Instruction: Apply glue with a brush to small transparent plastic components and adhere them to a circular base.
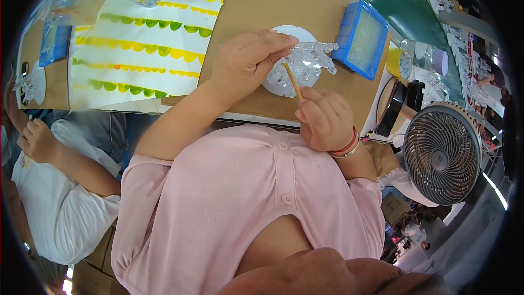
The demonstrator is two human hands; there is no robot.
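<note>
My left hand (pixel 248 60) is closed on a clear, branching plastic-like piece (pixel 316 57), its fingertips pinching the left end. The piece lies above a round white plate (pixel 281 88), with more small clear bits on the plate around it. In my right hand (pixel 327 117) a thin yellowish stick (pixel 293 82) is pinched, slanting up and left. Its upper tip is close to the clear piece below my left fingertips; whether the two touch, I cannot tell. A red band and a bracelet circle my right wrist.
Right of the plate stands a blue tray (pixel 344 43) with pale contents. Beyond it are a yellow roll (pixel 398 63), a clear jar (pixel 423 54), a phone-like dark object (pixel 394 110) and a fan (pixel 439 158). Patterned paper (pixel 147 49) covers the left; a co-worker's hand (pixel 39 141) is farther left.
</note>
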